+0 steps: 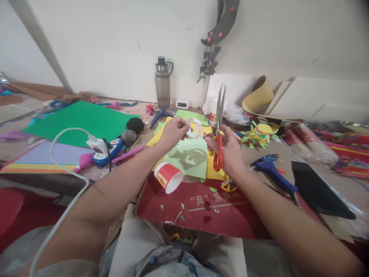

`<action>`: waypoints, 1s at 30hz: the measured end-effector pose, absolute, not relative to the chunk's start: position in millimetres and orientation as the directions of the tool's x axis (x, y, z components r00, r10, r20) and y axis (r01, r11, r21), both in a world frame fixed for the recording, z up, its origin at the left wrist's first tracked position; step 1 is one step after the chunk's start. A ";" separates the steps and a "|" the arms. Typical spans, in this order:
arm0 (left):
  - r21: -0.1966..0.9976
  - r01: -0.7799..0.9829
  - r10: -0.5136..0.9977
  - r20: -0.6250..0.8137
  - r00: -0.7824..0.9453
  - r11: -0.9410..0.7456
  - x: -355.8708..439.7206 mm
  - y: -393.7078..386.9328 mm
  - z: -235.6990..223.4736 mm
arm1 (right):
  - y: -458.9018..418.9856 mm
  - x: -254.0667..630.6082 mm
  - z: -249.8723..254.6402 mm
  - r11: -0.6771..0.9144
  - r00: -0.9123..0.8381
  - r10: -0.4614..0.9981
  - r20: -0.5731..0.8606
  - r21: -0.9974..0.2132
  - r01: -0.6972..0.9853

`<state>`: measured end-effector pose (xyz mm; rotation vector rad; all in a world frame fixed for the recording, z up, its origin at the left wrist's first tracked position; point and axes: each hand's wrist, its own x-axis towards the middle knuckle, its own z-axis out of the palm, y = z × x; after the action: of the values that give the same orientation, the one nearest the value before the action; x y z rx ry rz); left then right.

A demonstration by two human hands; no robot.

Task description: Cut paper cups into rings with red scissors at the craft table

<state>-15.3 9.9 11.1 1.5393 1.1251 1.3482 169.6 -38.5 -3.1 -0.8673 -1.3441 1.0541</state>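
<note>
Between the fingers of my left hand is a thin white ring, apparently of paper, held up above light green paper. My right hand grips a pair of scissors with red handles, its blades pointing up and nearly together. The ring and the scissors are apart. Below my left hand, a red and white paper cup with its bottom cut away or hidden lies on its side. Yellow paper lies beneath the green sheet. Small green scraps are scattered on the red board.
A blue glue gun and a black phone-like slab lie on the right. Behind stand a grey bottle and a small white clock. A power strip with a white cable and green sheets occupy the left.
</note>
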 end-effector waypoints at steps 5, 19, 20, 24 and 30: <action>0.967 -0.007 0.957 0.253 0.141 -0.255 -10.4 6.7 11.3 | -43.9 166.3 0.5 0.352 -0.089 0.928 0.361 -0.930 -0.107; 0.734 0.267 0.780 0.571 0.256 -0.625 -7.5 3.8 2.8 | -51.7 165.6 10.5 0.243 -0.135 0.961 0.243 -0.970 -0.019; 0.696 0.276 0.748 0.606 0.271 -0.663 -8.7 2.9 3.7 | -51.8 165.5 10.6 0.235 -0.140 0.962 0.236 -0.972 -0.022; 0.771 0.187 0.791 0.570 0.223 -0.608 -14.0 6.4 5.0 | -52.8 164.9 10.8 0.293 -0.176 0.938 0.297 -0.955 -0.049; 0.935 -0.175 0.936 0.332 0.121 -0.309 -16.2 9.7 17.3 | -49.7 173.7 7.7 0.507 -0.074 0.862 0.502 -0.855 0.105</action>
<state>-16.2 9.7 17.3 1.3898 0.8109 1.3960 173.7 -49.7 7.7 -0.8671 -1.5337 0.7774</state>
